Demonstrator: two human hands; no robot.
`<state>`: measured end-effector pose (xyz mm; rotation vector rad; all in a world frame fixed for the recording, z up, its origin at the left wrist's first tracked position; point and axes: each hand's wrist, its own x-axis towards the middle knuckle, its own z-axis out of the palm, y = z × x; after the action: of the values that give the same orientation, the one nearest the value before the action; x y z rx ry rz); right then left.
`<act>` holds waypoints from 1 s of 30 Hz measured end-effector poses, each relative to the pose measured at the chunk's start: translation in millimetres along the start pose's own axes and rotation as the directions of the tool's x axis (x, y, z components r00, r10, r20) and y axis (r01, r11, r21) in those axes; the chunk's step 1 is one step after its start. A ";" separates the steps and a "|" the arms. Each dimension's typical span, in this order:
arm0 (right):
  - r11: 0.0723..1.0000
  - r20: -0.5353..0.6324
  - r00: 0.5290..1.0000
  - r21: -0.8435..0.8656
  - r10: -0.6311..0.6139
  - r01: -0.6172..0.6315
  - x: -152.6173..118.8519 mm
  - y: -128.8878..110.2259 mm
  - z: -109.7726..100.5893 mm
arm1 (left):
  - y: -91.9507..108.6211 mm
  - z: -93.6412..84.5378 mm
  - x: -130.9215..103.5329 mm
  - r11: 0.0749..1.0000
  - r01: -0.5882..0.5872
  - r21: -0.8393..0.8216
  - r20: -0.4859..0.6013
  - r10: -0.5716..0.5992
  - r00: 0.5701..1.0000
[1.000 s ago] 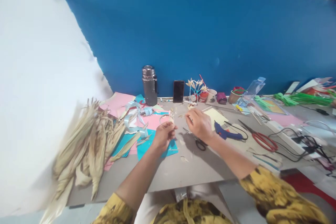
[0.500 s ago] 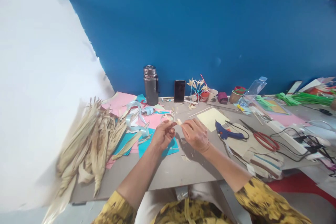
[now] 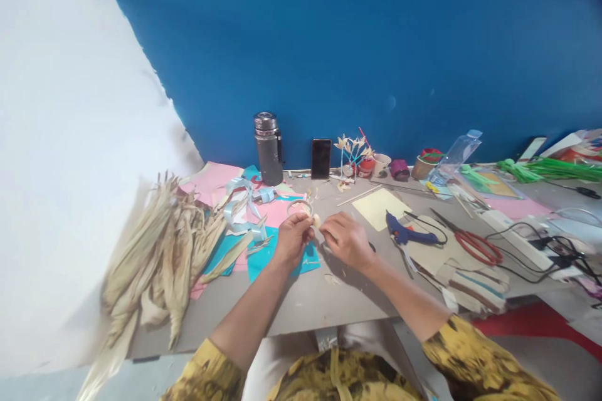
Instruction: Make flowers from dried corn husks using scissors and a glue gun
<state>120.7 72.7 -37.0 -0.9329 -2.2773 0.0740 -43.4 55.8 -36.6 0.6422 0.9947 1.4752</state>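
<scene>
Between my hands, over the middle of the table, is a small pale piece of corn husk (image 3: 316,222). My left hand (image 3: 294,238) is closed, thumb and fingers pinching that piece from the left. From the right, my right hand (image 3: 347,240) is closed with its fingertips bent toward the piece; whether they grip it is hidden. Behind my left hand lies a roll of tape (image 3: 300,206). A blue sheet (image 3: 261,258) is under my left wrist. To the left is a large heap of dried corn husks (image 3: 155,257), with light blue ribbon (image 3: 230,213) beside it.
At the back stand a thermos (image 3: 268,153), a phone (image 3: 321,160), husk flowers (image 3: 353,150) and a paper cup (image 3: 381,165). On the right lie a blue glue gun (image 3: 409,235), red-handled scissors (image 3: 477,247), a cloth (image 3: 477,288) and a power strip (image 3: 515,241) with cables.
My right hand has lowered and turned slightly, its fingertips staying close to the husk piece. My left hand keeps its pinch. The whole view has shifted a little.
</scene>
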 end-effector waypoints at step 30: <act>0.183 0.322 0.785 0.860 0.529 -0.476 16.2 0.7 4.7 | -8.2 7.0 -1.5 0.994 -0.077 0.074 0.200 0.061 0.978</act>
<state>109.7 84.5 -31.8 -0.9264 -1.3022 1.4771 -33.1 55.5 -40.0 0.8721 0.8885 1.4060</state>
